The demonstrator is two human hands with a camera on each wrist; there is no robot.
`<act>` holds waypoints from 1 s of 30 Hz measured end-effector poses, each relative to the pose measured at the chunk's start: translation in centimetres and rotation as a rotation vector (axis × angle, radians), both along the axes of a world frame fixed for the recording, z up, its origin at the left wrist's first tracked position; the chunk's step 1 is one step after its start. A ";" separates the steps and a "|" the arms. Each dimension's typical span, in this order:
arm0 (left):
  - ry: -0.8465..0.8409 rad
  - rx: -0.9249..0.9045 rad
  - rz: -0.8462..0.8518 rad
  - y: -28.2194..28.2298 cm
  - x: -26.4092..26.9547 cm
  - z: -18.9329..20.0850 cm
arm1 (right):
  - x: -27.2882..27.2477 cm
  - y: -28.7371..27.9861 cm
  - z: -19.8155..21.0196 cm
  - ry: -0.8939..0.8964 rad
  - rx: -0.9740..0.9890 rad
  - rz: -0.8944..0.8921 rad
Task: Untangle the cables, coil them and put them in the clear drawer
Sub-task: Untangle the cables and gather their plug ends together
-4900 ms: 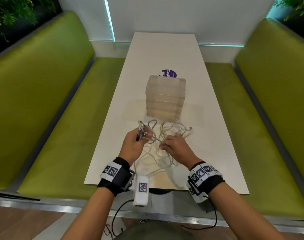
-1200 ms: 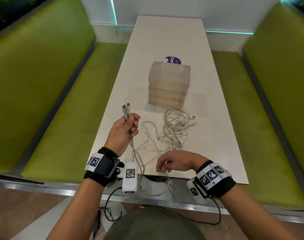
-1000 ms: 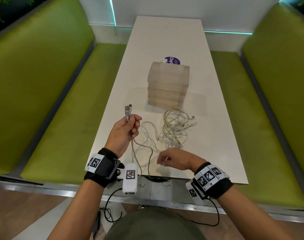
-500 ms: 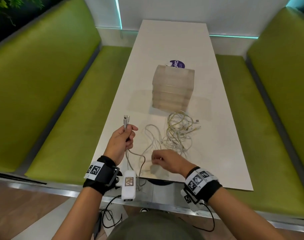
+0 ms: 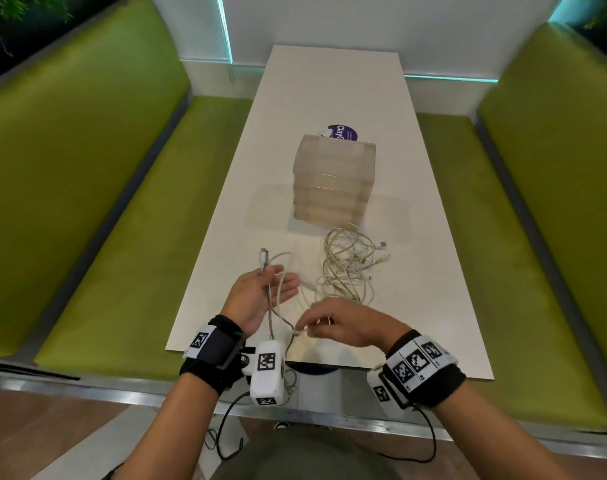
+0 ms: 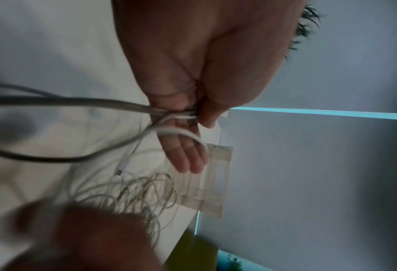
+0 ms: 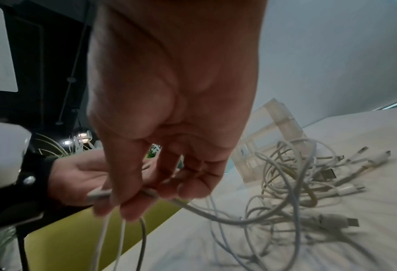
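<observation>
Freed cable [image 5: 272, 299]: one pale cable, drawn clear of the pile, runs between both hands at the near left of the table; its plug ends stand up above the left hand.
Left hand [image 5: 257, 296]: thumb pinches the cable strands against the palm – the other fingers lie almost straight.
Right hand [image 5: 343, 323]: fingertips curled, pinching a lower run of the same cable just beside the left hand.
Tangle [image 5: 352, 265]: remaining cables lie knotted in a heap on the table, right of the hands, just in front of the drawer unit.
Clear drawer unit [image 5: 333, 181]: stacked translucent drawers, mid-table, all appearing closed.
Progress: early, by my judgement – one cable separated and its coiling seemingly begun; nothing visibly stowed; the heap is not yet sorted.
Surface: long white table [image 5: 329, 81], a purple round sticker [image 5: 343, 132] behind the drawers.
Room: green bench seats [image 5: 87, 188] on both sides, white far wall with a teal light strip.
</observation>
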State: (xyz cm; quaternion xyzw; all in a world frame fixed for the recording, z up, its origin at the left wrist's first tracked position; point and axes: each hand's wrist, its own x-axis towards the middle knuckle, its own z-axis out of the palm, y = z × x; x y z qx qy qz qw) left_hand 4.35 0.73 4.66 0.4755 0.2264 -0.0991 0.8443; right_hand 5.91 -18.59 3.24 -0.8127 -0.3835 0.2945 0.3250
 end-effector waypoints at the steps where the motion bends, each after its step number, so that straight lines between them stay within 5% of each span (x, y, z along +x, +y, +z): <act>1: 0.008 -0.030 0.058 0.2 0.3 0.1 | -0.3 -0.2 -0.2 0.032 -0.052 0.020; 11: -0.031 -0.115 0.243 3.3 1.2 -0.1 | 0.4 -2.8 0.4 0.220 -0.327 0.018; 30: -0.131 -0.265 0.558 6.9 2.2 0.1 | 1.6 -6.3 -0.6 0.237 -0.636 0.019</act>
